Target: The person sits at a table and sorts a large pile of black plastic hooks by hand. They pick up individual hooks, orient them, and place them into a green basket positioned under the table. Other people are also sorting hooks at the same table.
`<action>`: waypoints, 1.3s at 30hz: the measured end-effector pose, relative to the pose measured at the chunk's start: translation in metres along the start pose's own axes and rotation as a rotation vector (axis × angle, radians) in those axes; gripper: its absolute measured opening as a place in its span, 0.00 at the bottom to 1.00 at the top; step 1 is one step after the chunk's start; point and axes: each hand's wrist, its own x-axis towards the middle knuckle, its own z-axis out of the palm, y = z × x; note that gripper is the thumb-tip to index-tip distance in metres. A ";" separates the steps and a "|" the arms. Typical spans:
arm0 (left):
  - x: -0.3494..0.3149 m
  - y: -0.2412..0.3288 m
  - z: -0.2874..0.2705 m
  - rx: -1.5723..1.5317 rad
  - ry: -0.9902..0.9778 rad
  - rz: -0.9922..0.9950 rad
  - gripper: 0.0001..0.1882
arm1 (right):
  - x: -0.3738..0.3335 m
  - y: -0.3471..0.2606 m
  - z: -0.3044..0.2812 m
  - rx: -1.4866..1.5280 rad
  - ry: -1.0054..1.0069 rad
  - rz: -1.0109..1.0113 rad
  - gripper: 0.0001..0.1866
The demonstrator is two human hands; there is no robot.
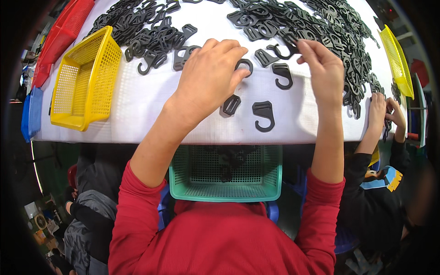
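My right hand [323, 68] is closed in a pinch on a black plastic hook buckle [287, 56], raised a little over the white table. My left hand [208, 73] is palm down with bent fingers; its thumb and forefinger close around another hook buckle [248, 65], whose body is hidden beneath the hand. Between my hands lie loose hook buckles, one [282, 76] just below the right hand's piece and one [263, 115] nearer the front edge. A small slotted black buckle [231, 105] rests below my left thumb.
Heaps of black buckles [137, 25] [321, 27] cover the far table. A yellow basket [82, 120] and red basket [68, 30] stand left, another yellow basket [398, 62] far right. Below the edge is a green basket [224, 195] holding black pieces. A co-worker's hands [378, 110] work at right.
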 end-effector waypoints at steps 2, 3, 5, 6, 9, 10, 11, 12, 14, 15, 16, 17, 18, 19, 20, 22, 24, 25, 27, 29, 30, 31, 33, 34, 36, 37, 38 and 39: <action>0.005 0.000 0.004 0.000 0.009 0.038 0.19 | 0.001 0.011 -0.020 0.047 -0.013 0.081 0.11; 0.009 0.000 0.007 0.007 0.007 0.056 0.19 | -0.001 0.007 -0.031 -0.094 -0.083 0.129 0.12; 0.015 0.003 0.011 0.030 -0.002 0.097 0.18 | -0.006 0.009 -0.046 -0.221 -0.242 0.150 0.13; 0.020 0.005 0.014 0.046 -0.011 0.124 0.18 | -0.010 0.010 -0.050 -0.283 -0.311 0.177 0.13; 0.031 0.004 0.025 0.081 -0.071 0.189 0.17 | -0.023 0.006 -0.040 -0.521 -0.170 -0.183 0.12; 0.034 0.003 0.028 0.091 -0.097 0.210 0.16 | -0.024 0.004 -0.036 -0.451 -0.210 -0.133 0.11; 0.038 0.002 0.029 0.095 -0.096 0.168 0.16 | -0.025 0.001 -0.031 -0.444 -0.188 -0.136 0.11; 0.041 0.001 0.028 0.096 -0.096 0.130 0.16 | -0.027 0.000 -0.027 -0.439 -0.164 -0.135 0.10; 0.043 0.000 0.027 0.043 -0.071 0.088 0.15 | -0.025 0.003 -0.021 -0.418 -0.125 -0.197 0.09; 0.042 -0.001 0.027 -0.012 -0.045 0.079 0.15 | -0.024 0.005 -0.018 -0.408 -0.110 -0.230 0.08; 0.042 -0.002 0.027 -0.066 -0.019 0.069 0.14 | -0.024 0.006 -0.015 -0.414 -0.104 -0.244 0.08; 0.040 -0.006 0.035 -0.049 0.071 0.186 0.15 | -0.024 0.007 -0.012 -0.420 -0.098 -0.259 0.07; 0.040 -0.007 0.038 -0.030 0.059 0.205 0.15 | -0.024 0.007 -0.011 -0.426 -0.092 -0.274 0.07; 0.039 -0.007 0.040 -0.011 0.048 0.223 0.15 | -0.024 0.007 -0.011 -0.436 -0.078 -0.284 0.07; 0.040 -0.007 0.042 0.008 0.036 0.241 0.15 | -0.024 0.008 -0.010 -0.446 -0.064 -0.294 0.07; 0.044 -0.005 0.040 -0.088 0.062 0.117 0.13 | -0.026 0.008 -0.011 -0.469 -0.057 -0.309 0.08; 0.049 -0.001 0.029 -0.311 0.027 -0.097 0.12 | -0.029 0.009 -0.015 -0.495 -0.071 -0.322 0.10; 0.051 0.001 0.023 -0.385 -0.004 -0.176 0.11 | -0.030 0.010 -0.015 -0.502 -0.072 -0.327 0.10; 0.052 -0.006 0.028 -0.363 -0.022 -0.221 0.12 | -0.032 0.012 -0.014 -0.516 -0.072 -0.341 0.11; 0.050 -0.012 0.030 -0.259 0.034 -0.156 0.13 | -0.032 0.010 -0.011 -0.512 -0.080 -0.318 0.12; 0.048 -0.015 0.029 -0.218 0.096 -0.119 0.13 | -0.033 0.011 -0.009 -0.509 -0.083 -0.299 0.13; 0.046 -0.018 0.027 -0.176 0.158 -0.082 0.13 | -0.033 0.012 -0.007 -0.536 -0.096 -0.324 0.13; 0.041 -0.021 0.016 -0.134 0.211 -0.053 0.12 | -0.032 0.013 -0.004 -0.590 -0.124 -0.372 0.13; 0.037 -0.020 0.010 -0.144 0.206 -0.065 0.12 | -0.032 0.014 -0.005 -0.610 -0.147 -0.385 0.14; 0.026 -0.017 -0.003 -0.158 0.198 -0.091 0.11 | -0.034 0.013 -0.010 -0.643 -0.197 -0.415 0.15; 0.018 -0.017 -0.010 -0.155 0.186 -0.092 0.11 | -0.036 0.012 -0.011 -0.627 -0.205 -0.415 0.15; 0.009 -0.015 -0.015 -0.158 0.158 -0.123 0.11 | -0.038 0.010 -0.013 -0.613 -0.214 -0.415 0.15; -0.001 -0.013 -0.022 -0.159 0.132 -0.157 0.11 | -0.042 0.007 -0.014 -0.597 -0.224 -0.418 0.15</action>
